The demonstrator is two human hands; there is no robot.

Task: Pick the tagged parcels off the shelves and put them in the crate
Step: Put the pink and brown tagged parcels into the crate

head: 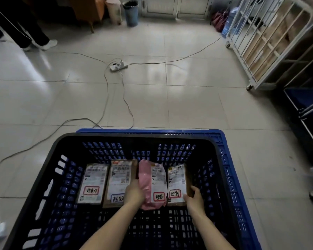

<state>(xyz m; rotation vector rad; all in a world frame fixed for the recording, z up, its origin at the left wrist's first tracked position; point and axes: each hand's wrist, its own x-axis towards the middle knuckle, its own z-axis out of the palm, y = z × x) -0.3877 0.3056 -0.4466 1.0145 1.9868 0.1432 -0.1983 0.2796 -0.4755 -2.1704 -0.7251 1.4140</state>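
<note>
**Both hands down in the crate, each on a parcel**

The left hand (134, 192) is curled round the left edge of the pink parcel (153, 183) and grips it. The bag lies on the crate floor with its label and red-framed tag facing up. The right hand (194, 197) holds the near right corner of the brown parcel (177, 184); its thumb lies on the label side and its fingers wrap the outer edge. These two parcels touch side by side between the hands.

Just left of the left hand lies a wide parcel (118, 179) with a blue-framed tag, partly covered by that hand. Beyond it a fourth parcel (93, 184) with a red-framed tag lies close beside the wide one. All four form a row across the far half of the crate floor.

The black crate (134, 136) sits inside a blue crate (222, 141), whose rim shows beyond and to the right of the hands. The black mesh wall stands near the right hand, with a narrow strip of floor between. On the near side of both hands, the crate floor lies bare under the forearms.

Past the crate's far rim, cables (107, 98) trail over the tiled floor (188, 105) to a power strip (118, 66). Far ahead to the right stands a wheeled cage cart (260, 44).
</note>
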